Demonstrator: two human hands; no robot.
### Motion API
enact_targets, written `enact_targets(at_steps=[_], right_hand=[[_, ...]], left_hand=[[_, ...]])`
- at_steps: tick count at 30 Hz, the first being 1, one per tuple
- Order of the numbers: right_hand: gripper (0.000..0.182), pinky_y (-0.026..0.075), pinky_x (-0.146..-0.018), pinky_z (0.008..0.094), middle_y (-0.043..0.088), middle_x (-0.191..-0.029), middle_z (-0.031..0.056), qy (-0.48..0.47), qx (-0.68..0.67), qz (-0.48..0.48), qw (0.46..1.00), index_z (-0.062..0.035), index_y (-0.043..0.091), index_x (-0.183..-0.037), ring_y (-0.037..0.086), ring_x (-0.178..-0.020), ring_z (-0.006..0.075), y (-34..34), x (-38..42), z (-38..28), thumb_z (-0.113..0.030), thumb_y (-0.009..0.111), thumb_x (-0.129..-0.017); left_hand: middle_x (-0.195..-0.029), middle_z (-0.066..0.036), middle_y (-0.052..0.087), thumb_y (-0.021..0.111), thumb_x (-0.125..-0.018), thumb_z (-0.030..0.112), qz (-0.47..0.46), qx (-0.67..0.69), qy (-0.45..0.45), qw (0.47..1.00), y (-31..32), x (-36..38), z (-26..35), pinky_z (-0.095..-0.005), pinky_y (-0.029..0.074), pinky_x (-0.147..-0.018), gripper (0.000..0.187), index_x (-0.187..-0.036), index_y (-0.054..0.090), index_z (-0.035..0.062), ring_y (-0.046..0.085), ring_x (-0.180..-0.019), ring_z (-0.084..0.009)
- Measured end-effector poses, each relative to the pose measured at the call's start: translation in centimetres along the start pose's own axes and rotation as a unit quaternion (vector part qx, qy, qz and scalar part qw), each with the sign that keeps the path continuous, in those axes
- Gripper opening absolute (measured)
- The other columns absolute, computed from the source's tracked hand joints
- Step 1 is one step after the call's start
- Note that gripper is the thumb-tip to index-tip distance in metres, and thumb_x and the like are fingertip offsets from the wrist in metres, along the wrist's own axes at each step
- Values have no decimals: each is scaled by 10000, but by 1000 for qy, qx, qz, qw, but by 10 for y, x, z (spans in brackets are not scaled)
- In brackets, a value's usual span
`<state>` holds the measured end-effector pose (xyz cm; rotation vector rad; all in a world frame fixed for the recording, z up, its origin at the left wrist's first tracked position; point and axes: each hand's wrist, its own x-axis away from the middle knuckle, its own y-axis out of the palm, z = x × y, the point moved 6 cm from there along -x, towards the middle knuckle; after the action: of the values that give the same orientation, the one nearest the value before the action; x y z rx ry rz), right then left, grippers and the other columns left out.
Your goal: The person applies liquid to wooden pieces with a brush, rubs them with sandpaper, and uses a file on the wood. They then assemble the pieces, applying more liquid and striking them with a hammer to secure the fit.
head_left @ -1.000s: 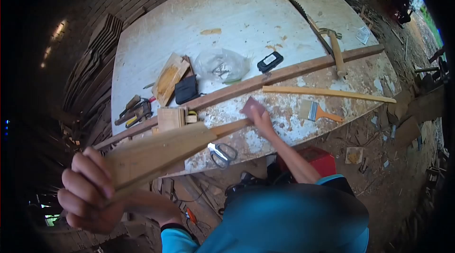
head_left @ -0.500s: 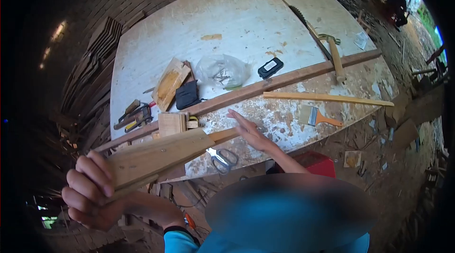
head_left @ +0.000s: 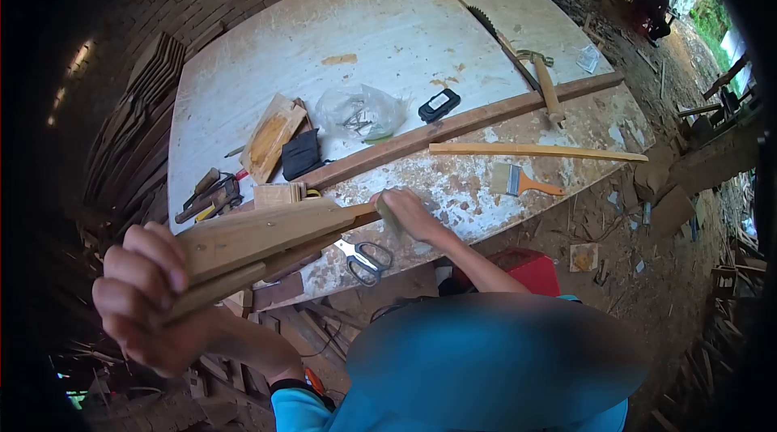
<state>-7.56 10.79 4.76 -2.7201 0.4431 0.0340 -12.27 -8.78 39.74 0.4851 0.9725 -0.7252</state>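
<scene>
My left hand (head_left: 142, 294) is wrapped around the wide end of a tapered wooden piece (head_left: 251, 238), held at a slant above the bench's near edge. Small round spots, like nail heads, dot its upper face, and a second strip of wood runs along its underside. At the narrow far tip is my right hand (head_left: 409, 215), fingers curled over a thin grey-green sheet (head_left: 387, 218) that looks like sandpaper. The sheet lies against or right beside the tip; exact contact is hidden. Black-handled scissors (head_left: 364, 259) lie just below the tip.
On the bench (head_left: 267, 59) lie a long wooden bar (head_left: 461, 124), a thin strip (head_left: 538, 151), a paintbrush (head_left: 526, 181), a hammer (head_left: 546, 88), a handsaw (head_left: 494, 31), a black phone-like device (head_left: 439, 106) and a plastic bag of nails (head_left: 360, 112). Another person (head_left: 651, 7) sits far right.
My right hand has gone from flat, outstretched fingers to a curled grip at the wooden piece's tip. The left hand keeps its hold. The whole view has shifted slightly.
</scene>
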Motion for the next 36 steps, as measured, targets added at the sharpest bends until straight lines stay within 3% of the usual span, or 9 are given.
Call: enact_targets(at_steps=[4,8,12,17,21,24,27,32,36], right_hand=[[395,350,-946,388,567,-1010,176,-10,-59,55,997,28,544,-1077,509,-999,328,-8,3,-52,-272,312,-964],[269,384,-910,333,564,-1061,175,-126,-113,221,961,51,529,-1106,518,-1084,268,-21,2,-89,-87,408,-909],[292,395,-886,329,573,-1039,167,-181,-102,98,973,32,551,-1103,544,-1020,247,-11,-3,-105,-39,403,-862],[384,383,-863,296,535,-994,151,-206,-105,109,967,27,517,-1140,523,-943,233,-12,-1,-108,-211,339,-898],[444,339,-926,316,507,-1080,142,-97,-95,117,984,2,493,-1161,486,-1024,245,-3,-11,-55,-317,275,-942],[438,306,-960,311,501,-1131,111,-23,-59,126,990,-18,501,-1148,464,-1078,197,-5,-13,-45,-321,245,-960],[446,275,-988,312,493,-1150,99,-8,-289,99,952,-29,508,-1146,445,-1099,185,-4,-32,-49,-345,251,-962],[499,272,-986,362,468,-1151,153,-271,-52,82,958,-1,470,-1192,421,-1117,274,-38,-23,-228,-377,236,-962],[547,269,-988,379,468,-1176,175,-229,-118,60,964,-31,415,-1251,420,-1135,295,-38,-22,-241,-450,241,-945]], left_hand=[[-633,-25,314,373,-903,270,33,-53,3,998,-5,-1,-2,-268,311,-546,303,-659,323,97,332,-575,-139],[-649,-54,326,391,-891,228,58,-121,-29,991,-17,-7,-4,-270,340,-584,286,-673,347,49,340,-605,-147],[-692,-83,371,424,-863,213,65,-192,-62,977,-12,-10,-5,-277,354,-641,228,-737,379,28,369,-657,-157],[-842,-114,356,489,-738,223,-11,-182,-59,981,3,-10,-5,-308,338,-742,321,-949,345,28,373,-796,-189],[-807,-135,409,441,-859,168,-49,-147,21,988,13,-9,-1,-358,463,-636,233,-1003,353,8,495,-697,-221],[-801,-123,430,427,-871,117,33,-116,10,993,4,-8,-11,-340,465,-615,169,-989,401,-1,493,-665,-201],[-769,-91,432,437,-875,105,70,-169,-27,983,9,-11,-12,-320,450,-594,130,-942,451,-6,484,-644,-179],[-756,-79,459,478,-877,99,54,-161,-31,985,28,-17,-11,-259,411,-586,112,-878,481,-13,486,-637,-136],[-743,-68,430,397,-915,278,79,-202,-52,975,33,-20,-14,-274,398,-582,296,-884,486,-2,466,-637,-147]])
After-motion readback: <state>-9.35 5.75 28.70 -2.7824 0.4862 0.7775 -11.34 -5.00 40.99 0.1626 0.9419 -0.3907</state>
